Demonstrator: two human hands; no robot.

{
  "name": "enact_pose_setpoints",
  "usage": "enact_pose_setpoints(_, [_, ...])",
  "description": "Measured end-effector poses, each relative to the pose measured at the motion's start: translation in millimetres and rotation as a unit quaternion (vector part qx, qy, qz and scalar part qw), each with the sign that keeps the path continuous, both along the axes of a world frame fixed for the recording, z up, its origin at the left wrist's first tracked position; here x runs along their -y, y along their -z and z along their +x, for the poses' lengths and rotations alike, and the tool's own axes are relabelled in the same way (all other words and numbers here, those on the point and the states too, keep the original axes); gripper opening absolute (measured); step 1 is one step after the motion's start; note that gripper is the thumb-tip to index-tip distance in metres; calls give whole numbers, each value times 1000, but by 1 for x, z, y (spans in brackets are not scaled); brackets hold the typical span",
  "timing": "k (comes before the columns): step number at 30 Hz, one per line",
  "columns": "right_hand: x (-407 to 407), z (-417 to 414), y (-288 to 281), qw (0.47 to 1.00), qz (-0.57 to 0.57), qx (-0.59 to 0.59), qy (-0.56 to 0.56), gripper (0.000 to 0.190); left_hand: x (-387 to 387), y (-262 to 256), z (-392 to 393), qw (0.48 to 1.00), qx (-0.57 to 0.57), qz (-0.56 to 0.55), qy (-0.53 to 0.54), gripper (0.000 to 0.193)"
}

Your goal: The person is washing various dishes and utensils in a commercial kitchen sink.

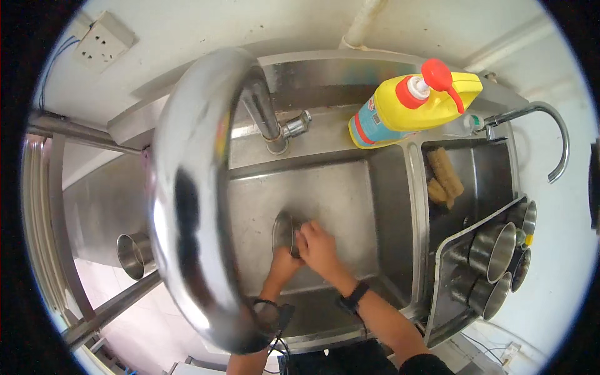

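My left hand (284, 263) holds a small stainless steel cup (284, 234) by its near side, low over the floor of a steel sink basin (337, 187). At the cup's right side, my right hand (318, 243) has its fingers bent against the metal; whether it grips the cup or something small there cannot be told. The cup lies tilted, with its wide rim toward the left. A dark band sits on each wrist.
A big chrome faucet (192, 197) arches across the left foreground. Behind the basin stands a yellow pump jug (422, 103). Brown scrubbing pieces (445, 173) lie in the right basin, beside a tray (438, 281) with several steel pots (499, 253). Another steel pot (133, 255) stands left.
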State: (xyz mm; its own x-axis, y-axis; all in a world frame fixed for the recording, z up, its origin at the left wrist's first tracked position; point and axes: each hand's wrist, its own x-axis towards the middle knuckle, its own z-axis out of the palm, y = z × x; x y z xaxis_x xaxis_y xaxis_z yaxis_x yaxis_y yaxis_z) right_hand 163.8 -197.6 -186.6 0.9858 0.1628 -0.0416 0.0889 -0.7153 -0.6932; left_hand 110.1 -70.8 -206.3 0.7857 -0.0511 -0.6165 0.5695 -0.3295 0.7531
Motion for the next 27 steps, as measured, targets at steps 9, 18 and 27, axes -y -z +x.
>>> enact_pose_setpoints(9, [-8, 0, 12, 1000, 0, -18, -19, 16, -2, -7, 0, 1000, -13, 22, -10, 25])
enact_pose_setpoints(18, [-1, -12, 13, 1000, -10, -22, 18, 18, -1, 28, -8, 996, 65, 44, 36, 32])
enact_pose_setpoints(27, [-6, -8, -9, 998, 43, -41, 22, 15, 4, 34, -11, 991, 72, 92, 60, 41])
